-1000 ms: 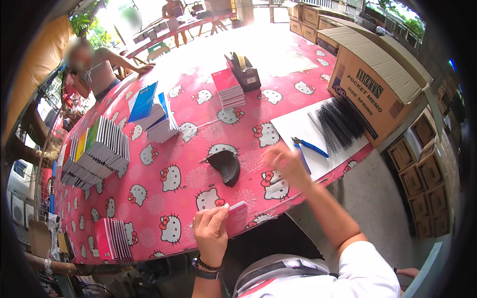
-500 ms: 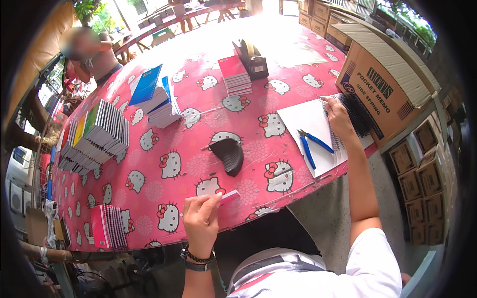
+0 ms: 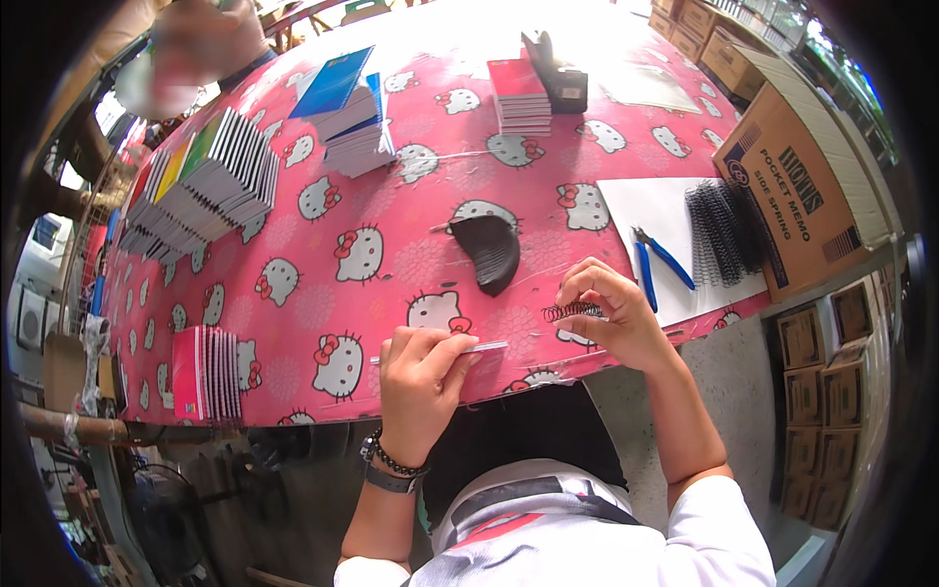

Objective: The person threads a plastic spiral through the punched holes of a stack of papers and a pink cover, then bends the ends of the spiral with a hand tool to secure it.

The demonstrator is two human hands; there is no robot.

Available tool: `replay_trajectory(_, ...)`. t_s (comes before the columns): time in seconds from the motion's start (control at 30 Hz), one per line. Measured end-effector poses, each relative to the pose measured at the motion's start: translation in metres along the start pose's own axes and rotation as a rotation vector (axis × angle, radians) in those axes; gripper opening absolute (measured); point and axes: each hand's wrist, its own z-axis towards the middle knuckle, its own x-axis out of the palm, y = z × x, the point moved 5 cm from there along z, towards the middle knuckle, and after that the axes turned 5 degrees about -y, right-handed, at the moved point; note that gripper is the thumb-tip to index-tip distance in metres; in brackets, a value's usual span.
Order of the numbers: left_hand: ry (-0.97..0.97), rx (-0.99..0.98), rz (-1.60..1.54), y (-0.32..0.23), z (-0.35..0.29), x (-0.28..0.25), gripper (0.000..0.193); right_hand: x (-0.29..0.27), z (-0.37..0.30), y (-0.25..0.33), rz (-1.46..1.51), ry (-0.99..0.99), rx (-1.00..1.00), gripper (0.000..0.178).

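My left hand [image 3: 421,380] is closed on a thin notepad [image 3: 489,346], held nearly edge-on at the table's near edge. Between the bent fingers of my right hand [image 3: 618,315] is a black wire spiral coil [image 3: 571,312], just right of the notepad and apart from it. Beyond my hands lies a curved black object [image 3: 486,252] with a thin tip pointing left. To the right, blue-handled cutting pliers [image 3: 663,269] rest on a white sheet [image 3: 626,207], beside a pile of black spiral coils [image 3: 722,235].
Pink patterned cloth covers the table [image 3: 421,264]. Red pads [image 3: 207,372], spiral notebooks [image 3: 210,176] and blue-covered books [image 3: 342,112] are stacked left. Farther back stand a red stack [image 3: 520,103] and a black tape dispenser [image 3: 559,83]. An open cardboard box [image 3: 802,186] borders the right side. Another person [image 3: 205,49] is far left.
My right hand has come from the coil pile toward my left hand, now with a spiral coil in its fingers. The notepad is still in my left hand. The whole view has shifted.
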Motion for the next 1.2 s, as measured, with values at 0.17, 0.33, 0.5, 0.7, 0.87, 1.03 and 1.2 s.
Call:
replay_trajectory(0.17, -0.004, -0.005, 0.012, 0.001, -0.002, 0.0, 0.016, 0.024, -0.001, 0.007, -0.196, 0.109, -0.074, 0.023)
replay_trajectory(0.33, -0.002, 0.001, 0.011, 0.001, -0.002, -0.001, 0.017, 0.031, -0.001, 0.013, -0.241, 0.19, -0.107, 0.025)
replay_trajectory(0.5, 0.004, 0.005, 0.013, 0.0, -0.001, -0.001, 0.016, 0.031, 0.003, 0.012, -0.258, 0.21, -0.113, 0.024)
replay_trajectory(0.7, 0.018, 0.014, 0.026, -0.002, -0.002, 0.0, 0.019, 0.032, 0.002, 0.004, -0.23, 0.398, 0.004, 0.033)
replay_trajectory(0.87, 0.074, -0.006, -0.012, -0.014, 0.0, 0.005, 0.031, 0.035, 0.004, 0.02, -0.275, 0.342, -0.066, 0.044)
replay_trajectory(1.03, 0.143, 0.077, 0.017, -0.018, -0.005, 0.017, 0.024, 0.04, 0.01, 0.008, -0.273, 0.512, 0.126, 0.043)
replay_trajectory(1.2, 0.112, 0.116, 0.016, -0.021, -0.004, 0.014, 0.022, 0.023, 0.059, -0.007, -0.473, 0.154, -0.325, 0.048)
